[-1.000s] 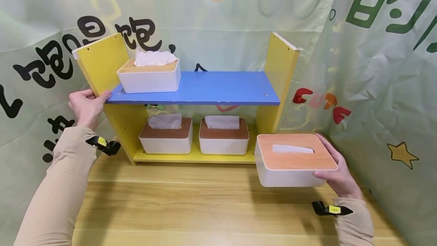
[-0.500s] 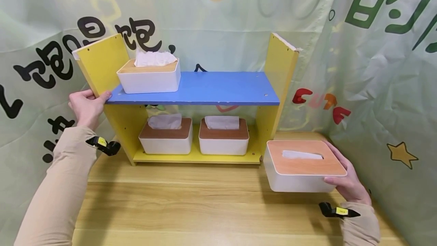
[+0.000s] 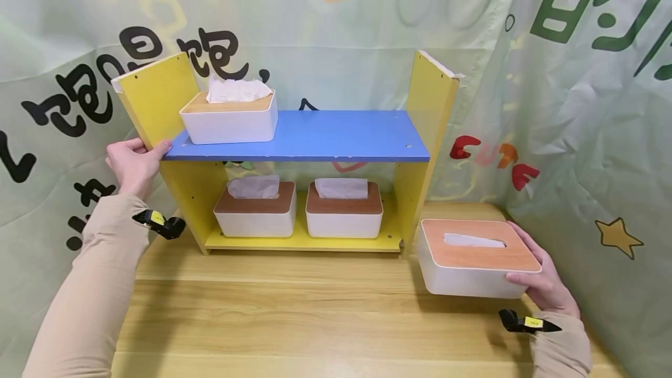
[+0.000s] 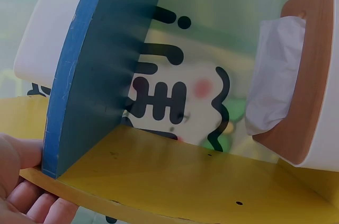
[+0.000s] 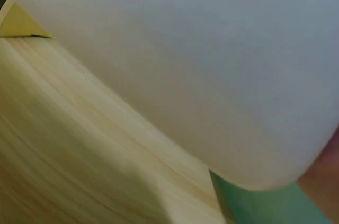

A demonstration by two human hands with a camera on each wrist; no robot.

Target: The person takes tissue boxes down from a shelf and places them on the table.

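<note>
My right hand (image 3: 546, 279) grips the right end of a white tissue box (image 3: 475, 282) with a wood-look lid, its thumb on the front. The box is to the right of a yellow and blue shelf (image 3: 315, 143), and its white side (image 5: 201, 65) fills much of the right wrist view. At the shelf's left panel, my left hand (image 3: 135, 165) pinches the edge beside the blue board; the left wrist view shows the thumb (image 4: 21, 152) against the board and fingers behind the panel.
One tissue box (image 3: 231, 126) stands on the blue board at left. Two more, a left one (image 3: 255, 223) and a right one (image 3: 343, 225), sit on the yellow bottom board. A printed curtain (image 3: 577, 133) hangs behind and at the sides of the wooden table (image 3: 294, 319).
My right hand has carried the tissue box to the right and slightly down, away from the shelf's right panel. The left hand has kept its place on the shelf.
</note>
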